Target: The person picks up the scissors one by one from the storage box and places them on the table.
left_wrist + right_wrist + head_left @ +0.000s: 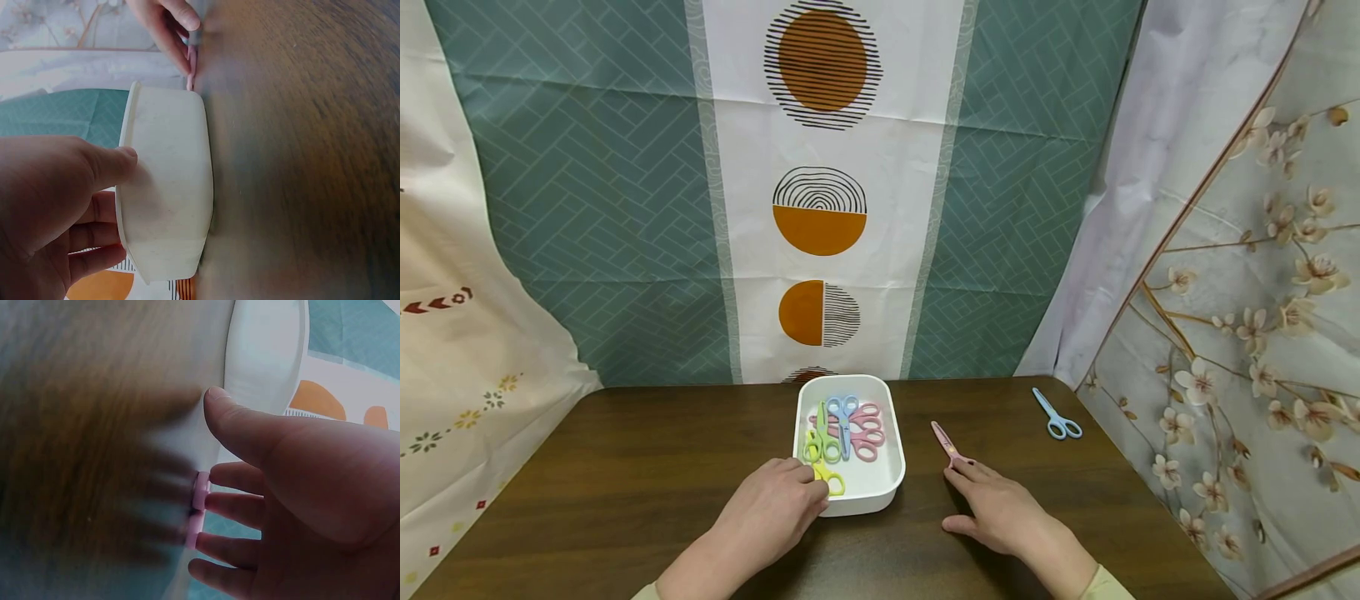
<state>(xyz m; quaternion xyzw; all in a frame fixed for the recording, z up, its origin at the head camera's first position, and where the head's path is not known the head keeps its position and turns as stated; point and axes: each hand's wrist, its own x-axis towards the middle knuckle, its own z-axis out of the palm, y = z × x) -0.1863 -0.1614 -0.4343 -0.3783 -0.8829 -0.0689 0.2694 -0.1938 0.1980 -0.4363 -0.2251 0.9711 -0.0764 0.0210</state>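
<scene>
A white plastic bin (874,487) stands on the table, holding yellow scissors (833,478), green scissors (822,433), blue scissors (844,429) and pink scissors (870,450). My left hand (775,504) grips the bin's near left rim; in the left wrist view its thumb lies on the outer wall (165,187) and the fingers go over the rim. Right of the bin, a pair of pink scissors (946,438) lies on the tabletop, blade pointing away. My right hand (1003,510) touches its handles (200,490) with extended fingertips, thumb held apart. The hand partly hides those handles in the head view.
Another pair of blue scissors (1055,417) lies at the table's back right. The dark wooden table (647,467) meets a patterned curtain (595,208) behind, with a floral curtain (1247,333) along the right side and a pale cloth (467,358) on the left.
</scene>
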